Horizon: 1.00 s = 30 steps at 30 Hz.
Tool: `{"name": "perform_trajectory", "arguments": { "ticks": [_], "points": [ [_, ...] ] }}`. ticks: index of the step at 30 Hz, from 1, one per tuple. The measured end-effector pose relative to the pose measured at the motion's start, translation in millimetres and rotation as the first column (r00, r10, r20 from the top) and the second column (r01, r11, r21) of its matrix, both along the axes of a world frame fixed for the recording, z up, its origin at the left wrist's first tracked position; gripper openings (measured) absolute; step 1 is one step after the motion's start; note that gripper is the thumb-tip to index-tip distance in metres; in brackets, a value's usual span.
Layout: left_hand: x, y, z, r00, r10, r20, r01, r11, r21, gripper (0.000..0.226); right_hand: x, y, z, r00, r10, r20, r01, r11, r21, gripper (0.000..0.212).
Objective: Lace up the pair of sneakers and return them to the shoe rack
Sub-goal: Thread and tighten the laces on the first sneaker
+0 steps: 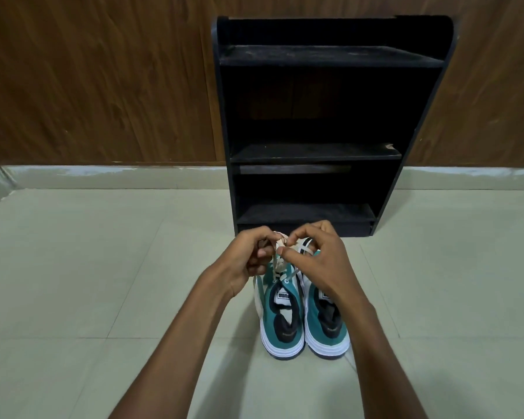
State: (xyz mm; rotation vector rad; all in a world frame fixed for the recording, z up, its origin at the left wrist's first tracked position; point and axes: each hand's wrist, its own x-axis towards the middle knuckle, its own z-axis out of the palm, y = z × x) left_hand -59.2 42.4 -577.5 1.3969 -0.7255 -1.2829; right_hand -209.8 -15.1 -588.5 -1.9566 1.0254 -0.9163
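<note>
I see two green and white sneakers side by side on the tiled floor (103, 267), heels toward me, toes pointing to 12 o'clock at the black shoe rack (315, 116), which stands just beyond them against the wooden wall (88, 86). My left hand (248, 255) and right hand (324, 258) meet above the left sneaker (280, 325). Each hand is pinched closed on the cream lace (277, 261), which rises from the top eyelets of that sneaker up to my fingertips. The right sneaker (325, 328) sits touching its mate at 3 o'clock, partly hidden under my right hand. All the rack's shelves look bare.
</note>
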Motion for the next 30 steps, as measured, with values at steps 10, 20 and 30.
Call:
{"name": "perform_trajectory", "arguments": {
  "ticks": [10,20,30],
  "points": [
    [11,-3,-5,0.990,0.119,-0.074,-0.117,0.993,0.033,0.020,-5,3,24,0.895,-0.121,0.430,-0.005,0.960,0.280,0.016],
    [6,-6,-7,0.999,0.033,0.001,-0.033,0.999,-0.027,0.013,-14,4,33,0.973,-0.031,0.227,-0.080,0.882,0.464,0.045],
    [32,3,-50,0.933,0.217,0.286,-0.244,0.968,0.060,0.007,-19,-5,2,0.929,-0.282,-0.240,0.288,0.958,-0.012,0.013]
  ]
}}
